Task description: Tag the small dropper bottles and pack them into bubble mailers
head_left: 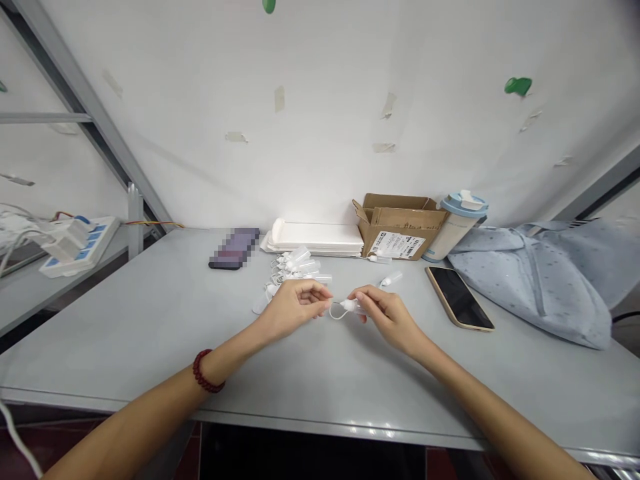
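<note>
Between the fingertips of my right hand (pixel 390 317) is a small clear tube with a white cap (pixel 349 305), its body mostly hidden by the fingers. A thin white cord (pixel 338 318) loops from the cap towards my left hand (pixel 295 307). There the thumb and index finger are pinched together at the cord's end. Just behind the left hand lies a pile of similar white-capped tubes (pixel 300 265), some with cord loops. One loose tube (pixel 392 279) rests beyond the right hand, and another tube (pixel 381 258) lies against the cardboard box.
At the back stand a stack of white flat pieces (pixel 320 235), an open cardboard box (pixel 400 223) and a blue-lidded cup (pixel 457 227). A phone (pixel 460 300) and a pale blue bag (pixel 535 287) lie right. Another phone (pixel 234 249) and a power strip (pixel 83 247) are left.
</note>
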Demonstrator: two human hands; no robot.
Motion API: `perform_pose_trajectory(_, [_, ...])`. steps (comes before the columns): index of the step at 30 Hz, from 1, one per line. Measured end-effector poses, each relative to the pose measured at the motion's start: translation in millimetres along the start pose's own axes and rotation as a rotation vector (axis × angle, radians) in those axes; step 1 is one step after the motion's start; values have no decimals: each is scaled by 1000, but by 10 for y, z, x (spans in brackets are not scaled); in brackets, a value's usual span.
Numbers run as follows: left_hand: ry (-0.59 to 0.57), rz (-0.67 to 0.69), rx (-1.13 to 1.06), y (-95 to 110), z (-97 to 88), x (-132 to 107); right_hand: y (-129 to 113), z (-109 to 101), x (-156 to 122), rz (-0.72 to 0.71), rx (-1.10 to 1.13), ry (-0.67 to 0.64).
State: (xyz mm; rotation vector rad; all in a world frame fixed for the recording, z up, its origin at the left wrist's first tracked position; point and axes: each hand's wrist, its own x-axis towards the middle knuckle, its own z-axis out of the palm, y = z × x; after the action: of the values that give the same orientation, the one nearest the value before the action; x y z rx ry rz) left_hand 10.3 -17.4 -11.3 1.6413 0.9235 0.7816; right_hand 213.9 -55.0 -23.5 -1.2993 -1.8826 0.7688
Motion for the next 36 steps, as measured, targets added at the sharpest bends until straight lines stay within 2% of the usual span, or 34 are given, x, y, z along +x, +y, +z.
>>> perform_pose_trajectory(7, [-2,-26,-84,-15,27,13,-31,8,-21,-13,19,-16])
perform_pose_trajectory(12, [21,-11,-96,-10,15,7,-29,-3,-15,-1,7,22])
perform_pose_trajectory(26, [37,37,-73,-33,9,6,-38,-6,-17,2,28,0])
perform_pose_trajectory(36, [24,39,-63,-75,37,10,1,30,-14,-26,-55,-19])
